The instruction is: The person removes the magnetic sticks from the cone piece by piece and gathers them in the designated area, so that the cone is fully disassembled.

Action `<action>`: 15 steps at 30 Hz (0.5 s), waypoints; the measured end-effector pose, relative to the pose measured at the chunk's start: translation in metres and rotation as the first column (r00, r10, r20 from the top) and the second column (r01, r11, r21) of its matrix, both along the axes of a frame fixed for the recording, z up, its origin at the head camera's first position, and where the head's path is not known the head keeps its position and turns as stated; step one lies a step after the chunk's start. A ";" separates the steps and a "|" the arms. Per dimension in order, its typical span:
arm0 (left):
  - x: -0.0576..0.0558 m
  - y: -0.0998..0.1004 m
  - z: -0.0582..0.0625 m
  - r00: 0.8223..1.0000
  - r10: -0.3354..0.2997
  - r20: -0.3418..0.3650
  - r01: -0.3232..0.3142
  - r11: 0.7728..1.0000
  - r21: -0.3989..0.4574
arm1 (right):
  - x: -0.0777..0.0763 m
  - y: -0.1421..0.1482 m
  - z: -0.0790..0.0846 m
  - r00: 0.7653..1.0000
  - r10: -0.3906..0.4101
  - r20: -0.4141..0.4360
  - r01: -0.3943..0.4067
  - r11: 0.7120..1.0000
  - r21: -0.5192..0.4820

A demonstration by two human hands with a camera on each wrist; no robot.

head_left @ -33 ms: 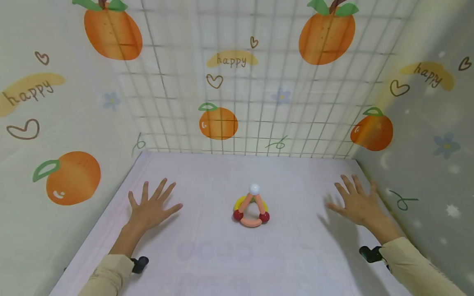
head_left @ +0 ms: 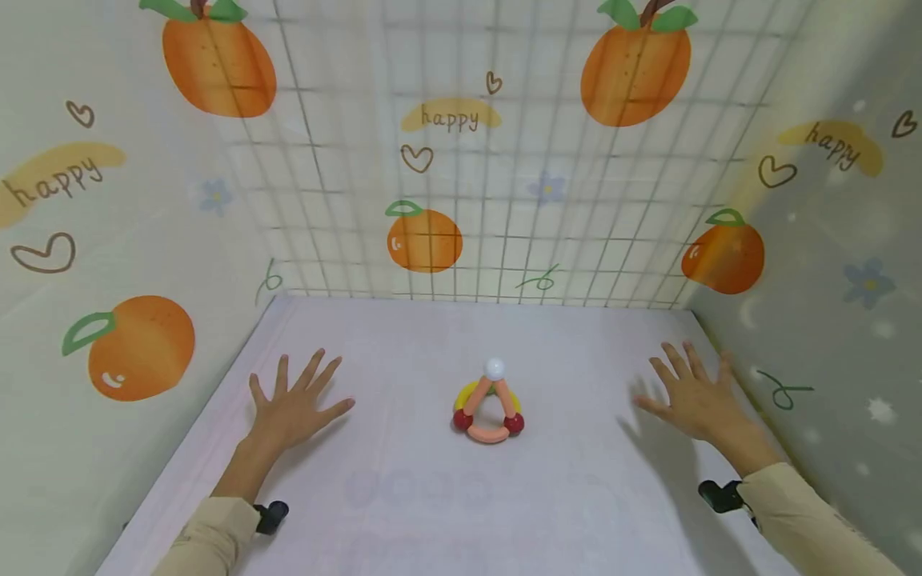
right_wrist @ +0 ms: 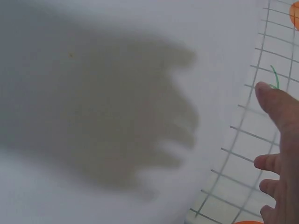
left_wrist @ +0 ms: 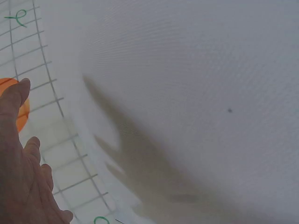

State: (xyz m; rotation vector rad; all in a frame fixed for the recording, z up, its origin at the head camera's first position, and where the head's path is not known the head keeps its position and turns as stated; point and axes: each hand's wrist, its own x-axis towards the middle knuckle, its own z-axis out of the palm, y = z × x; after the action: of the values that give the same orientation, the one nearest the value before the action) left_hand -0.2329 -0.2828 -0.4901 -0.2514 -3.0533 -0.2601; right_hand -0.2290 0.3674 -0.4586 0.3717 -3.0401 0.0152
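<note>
In the middle of the white table stands a small toy frame of rods and balls (head_left: 488,433), with a white ball on top, two red balls at the front, straight and curved orange rods, and a yellow curved rod behind. My left hand (head_left: 288,412) is well to its left, fingers spread, holding nothing. On the far right, my right hand (head_left: 695,398) is spread the same way and also holds nothing. Each wrist view shows part of its hand, the left hand (left_wrist: 21,177) and the right hand (right_wrist: 287,126), with a shadow on the table; the toy is in neither.
The white tabletop (head_left: 432,520) ends at a gridded back wall (head_left: 346,208) covered by a printed sheet with oranges. Side walls of the same print, the left wall (head_left: 43,448) and the right wall (head_left: 864,384), close in beside the hands. Both wrists carry black devices.
</note>
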 end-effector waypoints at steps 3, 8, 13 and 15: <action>-0.003 0.002 -0.005 1.000 -0.004 -0.002 0.004 1.000 0.014 | 0.000 0.000 -0.004 1.000 0.001 -0.014 -0.001 1.000 -0.024; -0.009 0.013 -0.009 1.000 -0.019 -0.009 0.020 0.998 0.055 | -0.004 -0.011 -0.008 0.993 0.036 -0.110 -0.045 0.996 -0.081; -0.014 0.028 -0.004 0.999 -0.045 -0.008 0.045 0.992 0.119 | -0.008 -0.038 -0.007 0.977 0.097 -0.189 -0.122 0.985 -0.124; -0.017 0.037 -0.001 0.998 -0.059 -0.025 0.062 0.988 0.138 | -0.012 -0.050 -0.004 0.967 0.124 -0.224 -0.155 0.980 -0.127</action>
State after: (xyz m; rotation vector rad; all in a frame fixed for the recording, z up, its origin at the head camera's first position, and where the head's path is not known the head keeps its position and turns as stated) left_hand -0.2501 -0.2460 -0.4912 -0.3358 -2.9929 -0.4685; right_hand -0.2406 0.3173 -0.4631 0.5374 -2.7733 0.1887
